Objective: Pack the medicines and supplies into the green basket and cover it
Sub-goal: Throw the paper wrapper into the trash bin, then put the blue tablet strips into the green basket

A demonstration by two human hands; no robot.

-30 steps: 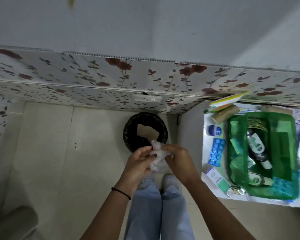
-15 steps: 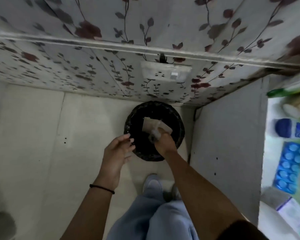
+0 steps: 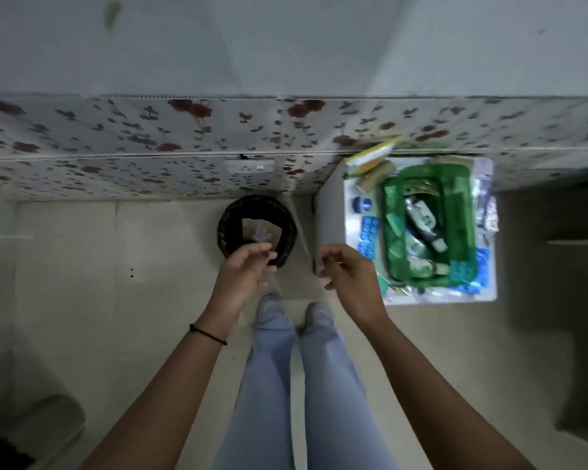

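Observation:
The green basket (image 3: 460, 215) stands on a white table (image 3: 333, 215) at the right, with bottles (image 3: 421, 215) and packets inside it. Blue blister packs (image 3: 369, 228), a small blue jar (image 3: 361, 204) and a green-and-yellow tube box (image 3: 370, 157) lie beside it on the table. My left hand (image 3: 245, 276) hovers over the near rim of a black bin (image 3: 287, 228), fingers loosely apart and holding nothing. My right hand (image 3: 348, 276) is in the air left of the table, also with nothing in it. A crumpled clear wrapper (image 3: 262, 236) lies in the bin on a piece of cardboard.
The bin stands on the tiled floor against a wall with floral covering. A wall socket (image 3: 250, 166) sits above it. My legs and shoes (image 3: 272, 310) are below the hands. A dark cabinet (image 3: 557, 239) stands to the right of the table.
The crumpled wrapper that both hands held has been dropped into the bin by my right hand. Both hands have pulled back and are now free. The view has risen away from the bin.

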